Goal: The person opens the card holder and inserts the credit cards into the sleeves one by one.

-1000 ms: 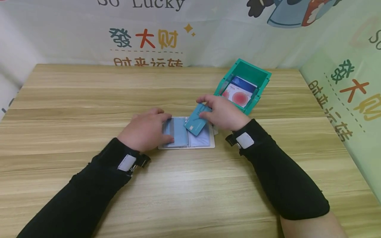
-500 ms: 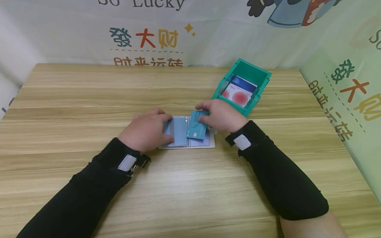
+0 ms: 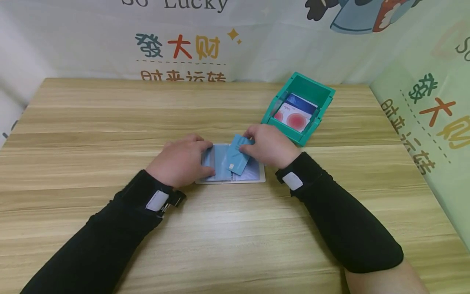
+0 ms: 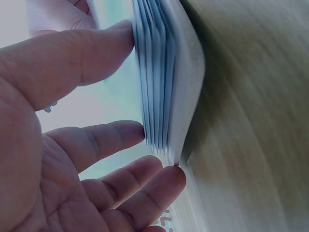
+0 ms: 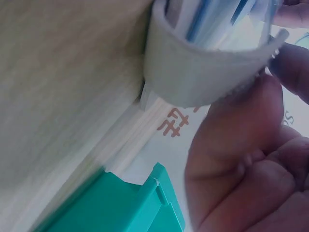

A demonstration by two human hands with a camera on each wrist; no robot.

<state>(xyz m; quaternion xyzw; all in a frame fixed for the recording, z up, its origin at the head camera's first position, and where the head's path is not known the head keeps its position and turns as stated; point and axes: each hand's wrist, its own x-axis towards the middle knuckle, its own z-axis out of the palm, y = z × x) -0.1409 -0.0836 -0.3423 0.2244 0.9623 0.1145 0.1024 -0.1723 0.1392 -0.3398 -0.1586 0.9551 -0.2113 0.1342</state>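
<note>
A small card holder (image 3: 253, 173) with clear plastic sleeves and a pale cover lies spread on the table in the head view. My left hand (image 3: 180, 160) rests on its left half, thumb on the sleeves and index fingertip at the far edge. In the left wrist view, the fingertips touch the edge of the stacked sleeves (image 4: 155, 82). Between thumb and fingers, my right hand (image 3: 273, 146) pinches a blue chip card (image 3: 236, 161), tilted over the right sleeve and overlapping the middle fold. A curved off-white strip (image 5: 193, 72) of the holder partly hides the right hand in its wrist view.
Behind my right hand stands a green bin (image 3: 324, 108), with a white and dark-blue card (image 3: 295, 114) with red circles inside. The wooden table (image 3: 220, 237) ends at a printed cloth backdrop (image 3: 264, 49) behind and on the right.
My right hand has come slightly toward me and left with the blue card, whose angle has swung back and forth. The bin's near end shows more now. My left hand has stayed put.
</note>
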